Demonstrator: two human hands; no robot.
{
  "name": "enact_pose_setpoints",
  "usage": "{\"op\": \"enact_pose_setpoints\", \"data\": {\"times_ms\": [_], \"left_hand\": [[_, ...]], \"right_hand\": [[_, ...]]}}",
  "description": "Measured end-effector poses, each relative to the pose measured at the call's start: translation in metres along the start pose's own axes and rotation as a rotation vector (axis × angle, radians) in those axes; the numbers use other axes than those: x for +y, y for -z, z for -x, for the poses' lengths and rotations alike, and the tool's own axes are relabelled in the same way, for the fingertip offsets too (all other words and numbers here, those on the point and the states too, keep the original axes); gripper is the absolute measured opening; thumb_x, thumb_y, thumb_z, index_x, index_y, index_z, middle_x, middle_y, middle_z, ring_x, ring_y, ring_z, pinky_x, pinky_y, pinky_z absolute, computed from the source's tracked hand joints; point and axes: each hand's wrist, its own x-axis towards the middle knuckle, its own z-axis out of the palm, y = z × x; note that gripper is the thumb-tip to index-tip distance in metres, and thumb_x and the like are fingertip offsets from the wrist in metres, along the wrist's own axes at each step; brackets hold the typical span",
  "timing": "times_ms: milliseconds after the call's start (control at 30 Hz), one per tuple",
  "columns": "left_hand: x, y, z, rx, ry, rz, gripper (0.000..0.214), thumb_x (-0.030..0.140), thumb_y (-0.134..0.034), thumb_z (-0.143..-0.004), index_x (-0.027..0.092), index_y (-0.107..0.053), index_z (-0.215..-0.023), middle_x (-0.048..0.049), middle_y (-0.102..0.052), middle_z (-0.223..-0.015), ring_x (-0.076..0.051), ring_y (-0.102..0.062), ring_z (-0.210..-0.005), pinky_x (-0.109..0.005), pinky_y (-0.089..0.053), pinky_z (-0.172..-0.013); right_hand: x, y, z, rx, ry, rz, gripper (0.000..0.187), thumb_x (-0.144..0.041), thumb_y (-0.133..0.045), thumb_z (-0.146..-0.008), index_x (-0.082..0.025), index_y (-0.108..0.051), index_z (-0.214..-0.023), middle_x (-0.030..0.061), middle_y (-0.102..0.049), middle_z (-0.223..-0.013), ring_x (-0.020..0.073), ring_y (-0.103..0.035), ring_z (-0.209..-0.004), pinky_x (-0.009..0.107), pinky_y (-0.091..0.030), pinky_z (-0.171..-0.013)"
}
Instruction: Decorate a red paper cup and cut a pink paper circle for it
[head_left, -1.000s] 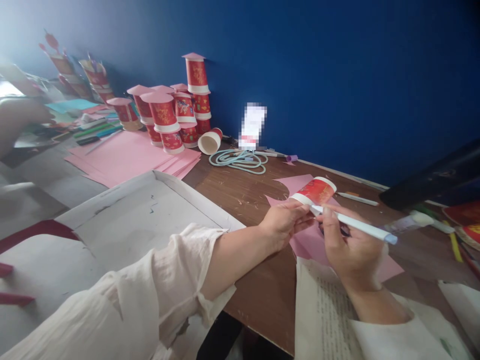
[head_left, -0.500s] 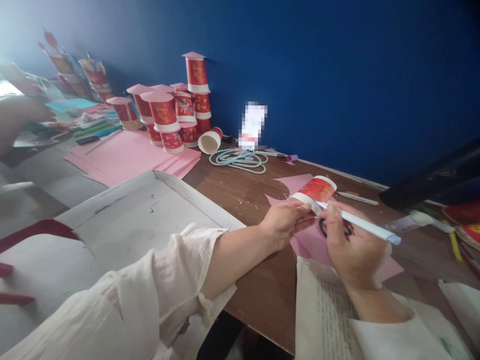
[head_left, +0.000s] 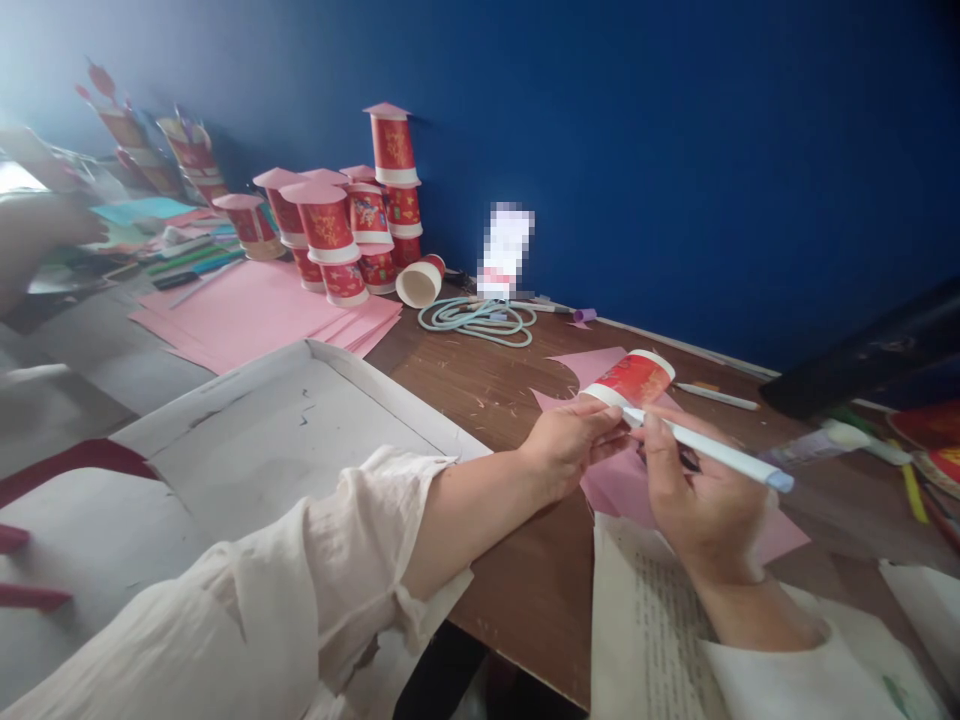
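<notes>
Pen (head_left: 705, 450) edged left; left fingers (head_left: 600, 420) grip cup (head_left: 636, 380).

- The cup (head_left: 634, 380) is showing slightly glossy red printed paper with a plain white rim.
- The pen (head_left: 712, 452) is looking like smooth, pale plastic.
- The table (head_left: 480, 400) is showing dull, scratched brown wood.
- The pink sheets (head_left: 247, 310) are looking like plain matt paper.
- The sleeve (head_left: 300, 580) is hanging as crinkled off-white cloth.

2 loose, crumpled cream-white sleeves (head_left: 300, 590), wide at the cuffs
</notes>
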Motion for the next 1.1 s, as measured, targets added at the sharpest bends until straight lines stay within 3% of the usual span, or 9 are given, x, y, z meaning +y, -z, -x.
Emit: {"op": "enact_pose_setpoints", "data": {"times_ms": [367, 600, 833, 1100], "left_hand": [[0.0002, 0.0001, 0.0024, -0.036, -0.007, -0.021, 0.007, 0.011, -0.069, -0.083, 0.009, -0.070, -0.076, -0.0080, -0.069, -0.083, -0.013, -0.064, -0.082, -0.037, -0.045, -0.105], [-0.0013, -0.0018, 0.0003, -0.011, -0.047, -0.031, 0.015, 0.008, -0.062, -0.087, 0.010, -0.070, -0.074, -0.0079, -0.067, -0.084, -0.012, -0.063, -0.080, -0.037, -0.046, -0.105], [-0.0007, -0.0014, 0.0009, -0.020, -0.038, -0.064, 0.016, 0.008, -0.060, -0.088, 0.009, -0.073, -0.079, -0.0092, -0.069, -0.088, -0.013, -0.064, -0.083, -0.037, -0.046, -0.106], [-0.0023, -0.0002, -0.0007, -0.011, -0.069, -0.054, 0.011, 0.011, -0.066, -0.085, 0.010, -0.071, -0.076, -0.0076, -0.068, -0.083, -0.012, -0.064, -0.082, -0.036, -0.047, -0.105]], "right_hand": [[0.0041, -0.0012, -0.0011, 0.036, -0.079, 0.044, 0.029, -0.039, -0.055, -0.096, -0.018, -0.074, -0.102, 0.0082, -0.077, -0.085, 0.0223, -0.074, -0.077, 0.036, -0.059, -0.077], [0.0029, 0.0010, 0.0015, -0.003, -0.008, 0.048, 0.024, -0.035, -0.059, -0.094, -0.018, -0.075, -0.101, 0.0060, -0.077, -0.081, 0.0197, -0.073, -0.072, 0.032, -0.058, -0.073], [0.0036, -0.0001, -0.0014, 0.041, -0.045, 0.046, 0.028, -0.037, -0.058, -0.095, -0.016, -0.074, -0.104, 0.0089, -0.077, -0.085, 0.0224, -0.074, -0.079, 0.035, -0.058, -0.078], [0.0010, 0.0006, -0.0008, 0.008, 0.016, 0.038, 0.024, -0.033, -0.058, -0.094, -0.017, -0.074, -0.102, 0.0082, -0.078, -0.087, 0.0212, -0.074, -0.079, 0.032, -0.058, -0.076]]}}
